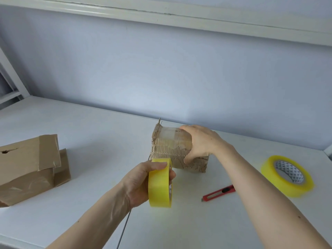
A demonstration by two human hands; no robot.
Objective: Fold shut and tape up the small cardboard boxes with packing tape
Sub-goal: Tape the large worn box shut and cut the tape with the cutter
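Small cardboard box (172,150) at centre, worn, top layer torn. Right hand (199,141) clamped over its 3 o'clock end; left hand (142,182) gripping a tape roll (159,184) at 6 o'clock. Probably light, crushable: hold by corners. Tape end indiscernible.

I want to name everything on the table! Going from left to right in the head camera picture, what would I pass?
Flattened brown cardboard boxes → narrow yellow tape roll held in the left hand → red box cutter → wide yellow tape roll lying flat.
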